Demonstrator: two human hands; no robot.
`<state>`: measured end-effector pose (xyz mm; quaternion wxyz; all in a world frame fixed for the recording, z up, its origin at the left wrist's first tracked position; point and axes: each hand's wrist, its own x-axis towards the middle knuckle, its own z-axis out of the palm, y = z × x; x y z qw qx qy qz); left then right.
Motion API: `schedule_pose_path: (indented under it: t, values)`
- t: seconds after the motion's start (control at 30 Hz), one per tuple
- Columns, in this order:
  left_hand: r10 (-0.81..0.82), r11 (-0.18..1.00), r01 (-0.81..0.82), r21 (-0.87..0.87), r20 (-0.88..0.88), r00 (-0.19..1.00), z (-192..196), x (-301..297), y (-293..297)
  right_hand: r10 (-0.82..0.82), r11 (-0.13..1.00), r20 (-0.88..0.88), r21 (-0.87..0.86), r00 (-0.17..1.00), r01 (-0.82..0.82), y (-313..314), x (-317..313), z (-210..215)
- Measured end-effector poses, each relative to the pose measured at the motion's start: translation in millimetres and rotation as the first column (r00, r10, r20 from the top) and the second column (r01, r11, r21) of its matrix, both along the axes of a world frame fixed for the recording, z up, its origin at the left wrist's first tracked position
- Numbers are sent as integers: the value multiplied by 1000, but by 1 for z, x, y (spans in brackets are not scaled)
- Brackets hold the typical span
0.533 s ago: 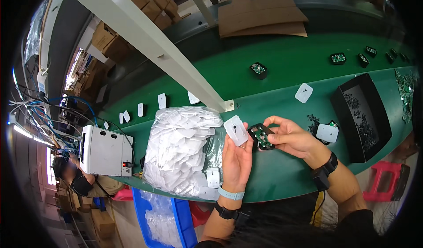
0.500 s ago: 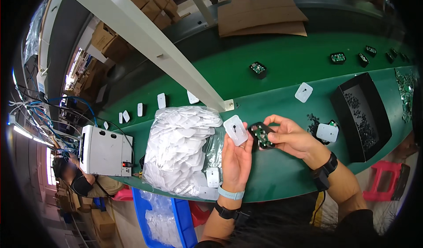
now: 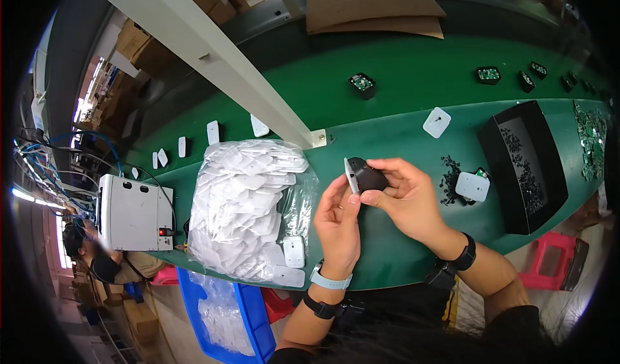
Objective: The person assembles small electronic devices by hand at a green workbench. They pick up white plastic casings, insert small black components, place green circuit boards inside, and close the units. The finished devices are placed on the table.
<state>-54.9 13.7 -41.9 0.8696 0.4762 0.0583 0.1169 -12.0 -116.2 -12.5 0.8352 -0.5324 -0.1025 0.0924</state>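
Note:
My left hand (image 3: pixel 340 231) pinches a thin white plastic cover (image 3: pixel 350 176) by its lower edge, fingers closed. Gripped from the side, a black plastic housing (image 3: pixel 372 178) sits in my right hand (image 3: pixel 413 204), between thumb and fingers. The cover stands edge-on against the housing's left face; whether it is fully seated I cannot tell. Left of my hands lies a clear bag heaped with white covers (image 3: pixel 236 218). To the right, a white cover (image 3: pixel 473 186) rests tilted over a circuit board beside small black parts (image 3: pixel 448 193). Another cover (image 3: pixel 437 122) lies farther back.
A black open box (image 3: pixel 489 170) with small dark parts stands right, near a pile of green circuit boards (image 3: pixel 584 131). Housings with boards (image 3: pixel 362 85) sit on the green belt behind. A post (image 3: pixel 258 93) and a white machine (image 3: pixel 137 212) stand left.
The housing has turned from showing its circuit board to showing its black outside. Its open side now meets the white cover, and my hands have come together.

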Motion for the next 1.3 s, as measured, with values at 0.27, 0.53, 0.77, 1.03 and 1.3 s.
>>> schedule_pose_path:
  t: [0.27, 0.53, 0.77, 1.03, 1.3]
  values:
    - [23, 994, -26, 109, 30, 999, -4, 0, 0, -18, 1000, -49, -4, 999, 18, 0, -2, -4]
    - [3, 1000, -3, 14, -17, 1000, -5, -2, 6, -24, 983, 45, -182, 999, 31, -6, 4, 2]
    - [-95, 924, 40, -379, -128, 987, 0, 4, 15, 296, 902, -188, 377, 936, -210, -28, 30, -14]
    - [-139, 927, 75, -368, -152, 978, 2, 2, 13, 227, 963, 426, -230, 876, -138, -24, 29, -15]
    - [-115, 968, 79, -238, -141, 983, 1, -2, 13, 211, 807, 760, -490, 614, 329, -20, 21, 2]
